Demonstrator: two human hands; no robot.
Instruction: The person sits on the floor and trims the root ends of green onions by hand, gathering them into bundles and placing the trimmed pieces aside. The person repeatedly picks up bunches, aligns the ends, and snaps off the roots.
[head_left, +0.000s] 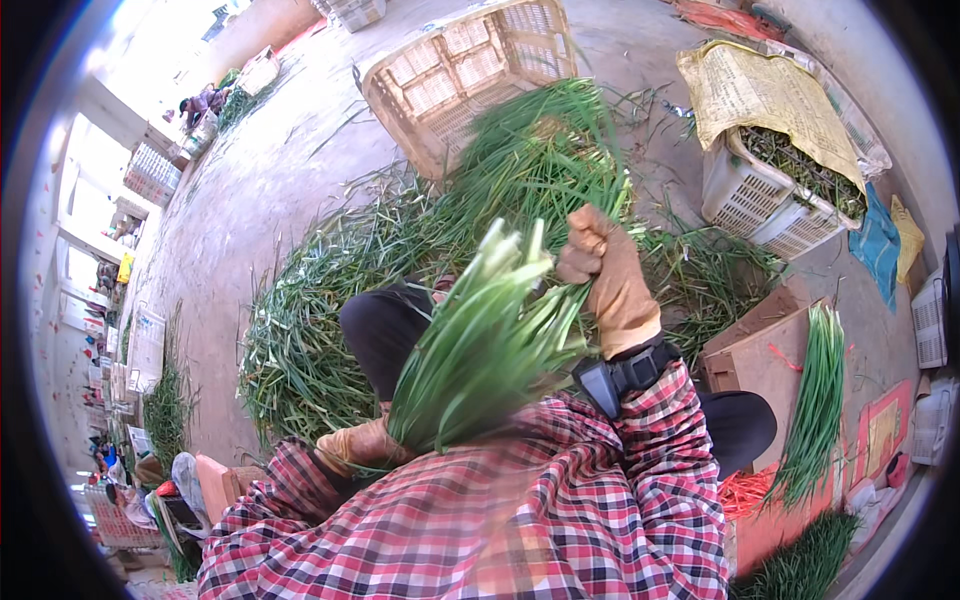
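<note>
My left hand, in a worn tan glove, grips a bunch of garlic chives by its leafy end, close to my checked shirt. The pale stalk ends fan upward and to the right; motion blurs part of the bunch. My right hand, gloved too, has its fingers curled around some stalks at the right side of the bunch. Beyond it lies a heap of loose chives that spills from a tipped plastic crate. Wilted leaves and trimmings cover the floor before my knees.
Right, a neat chive bundle lies across a wooden stand, near red ties. More chives lie below. A crate of dark trimmings stands under a yellow woven sack. Far left, a person bends beside crates.
</note>
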